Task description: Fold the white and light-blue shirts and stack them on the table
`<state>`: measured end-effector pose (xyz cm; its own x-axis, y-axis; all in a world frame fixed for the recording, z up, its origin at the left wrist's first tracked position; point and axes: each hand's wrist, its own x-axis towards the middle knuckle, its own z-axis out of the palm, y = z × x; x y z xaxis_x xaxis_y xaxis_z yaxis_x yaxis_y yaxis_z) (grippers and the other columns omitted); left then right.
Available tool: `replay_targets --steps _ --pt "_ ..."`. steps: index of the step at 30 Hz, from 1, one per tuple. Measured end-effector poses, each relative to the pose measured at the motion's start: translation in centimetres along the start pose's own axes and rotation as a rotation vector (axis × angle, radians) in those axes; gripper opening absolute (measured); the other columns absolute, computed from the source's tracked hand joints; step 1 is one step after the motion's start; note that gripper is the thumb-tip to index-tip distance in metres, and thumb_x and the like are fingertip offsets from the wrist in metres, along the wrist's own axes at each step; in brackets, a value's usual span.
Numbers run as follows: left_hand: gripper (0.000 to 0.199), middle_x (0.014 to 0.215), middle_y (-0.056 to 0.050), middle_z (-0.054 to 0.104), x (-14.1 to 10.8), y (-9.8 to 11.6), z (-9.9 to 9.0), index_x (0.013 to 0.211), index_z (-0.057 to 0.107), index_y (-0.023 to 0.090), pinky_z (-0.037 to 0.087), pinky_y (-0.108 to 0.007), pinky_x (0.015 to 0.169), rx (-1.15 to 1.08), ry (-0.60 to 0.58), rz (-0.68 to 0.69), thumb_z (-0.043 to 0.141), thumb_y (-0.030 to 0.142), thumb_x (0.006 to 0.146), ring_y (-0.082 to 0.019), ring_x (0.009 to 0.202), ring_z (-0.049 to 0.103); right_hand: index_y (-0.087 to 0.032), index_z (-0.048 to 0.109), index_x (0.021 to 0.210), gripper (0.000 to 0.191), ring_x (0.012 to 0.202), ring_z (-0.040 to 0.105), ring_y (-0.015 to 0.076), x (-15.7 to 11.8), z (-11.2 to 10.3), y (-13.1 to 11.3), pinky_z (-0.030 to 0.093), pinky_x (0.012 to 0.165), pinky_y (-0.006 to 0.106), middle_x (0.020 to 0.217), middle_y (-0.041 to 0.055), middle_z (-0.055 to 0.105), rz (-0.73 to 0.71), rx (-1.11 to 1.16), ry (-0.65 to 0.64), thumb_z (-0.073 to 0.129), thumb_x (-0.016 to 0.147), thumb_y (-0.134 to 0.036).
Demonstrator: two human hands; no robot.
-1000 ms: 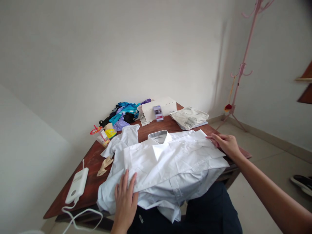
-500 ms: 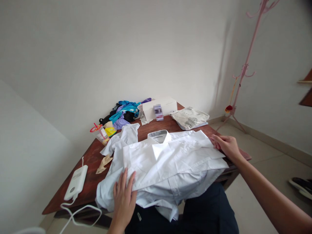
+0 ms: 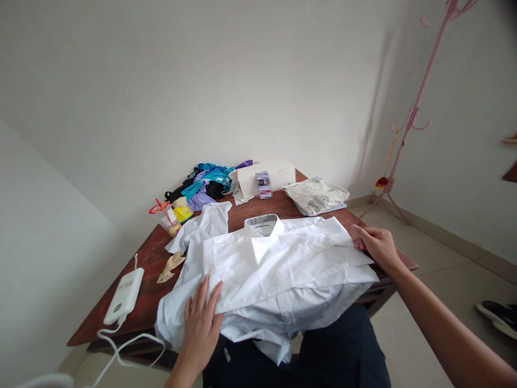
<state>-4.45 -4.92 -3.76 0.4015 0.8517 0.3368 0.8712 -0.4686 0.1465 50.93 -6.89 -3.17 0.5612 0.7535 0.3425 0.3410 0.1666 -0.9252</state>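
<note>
A white collared shirt point(image 3: 278, 258) lies spread over the front of the wooden table, its collar toward the wall and its lower part hanging over the near edge onto my lap. One sleeve stretches out to the left; the right side is folded over the body. My left hand point(image 3: 202, 312) rests with fingers spread on the shirt's near left part. At the far right, my right hand point(image 3: 375, 245) pinches the edge of the folded shirt between thumb and fingers.
Behind the shirt are a heap of clothes point(image 3: 208, 180), a white box point(image 3: 278, 175) and a folded patterned garment point(image 3: 317, 195). To the left stand a plastic cup point(image 3: 168, 220) and a white power bank point(image 3: 125, 296) with its cable. A pink coat stand point(image 3: 428, 75) rises at right.
The view has shifted slightly. Both hands keep their places on the shirt, and its folds look almost the same.
</note>
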Motion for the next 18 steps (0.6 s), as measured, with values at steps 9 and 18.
replay_targets --steps 9,18 --pt "0.042 0.16 -0.005 0.045 6.0 -0.2 -5.4 0.134 0.06 0.029 0.036 -0.051 0.122 -0.42 0.01 -0.06 0.045 0.024 0.096 -0.028 0.149 0.042 -0.019 0.068 0.063 0.047 0.059 0.058 0.0171 0.4 0.0 -0.2 0.042 0.056 0.026 0.064 0.0046 0.069 0.041 -0.129 0.05 0.062 0.088 -0.059" --pt "0.043 0.14 -0.017 0.063 15.2 -3.0 -2.1 0.125 0.065 0.017 0.041 -0.049 0.118 -0.146 0.029 0.033 0.048 0.041 0.094 -0.032 0.135 0.055 -0.019 0.069 0.075 0.042 0.06 0.059 0.0184 0.6 0.3 0.0 0.042 0.058 0.028 0.066 0.0043 0.069 0.055 -0.225 0.044 0.062 0.084 -0.06"
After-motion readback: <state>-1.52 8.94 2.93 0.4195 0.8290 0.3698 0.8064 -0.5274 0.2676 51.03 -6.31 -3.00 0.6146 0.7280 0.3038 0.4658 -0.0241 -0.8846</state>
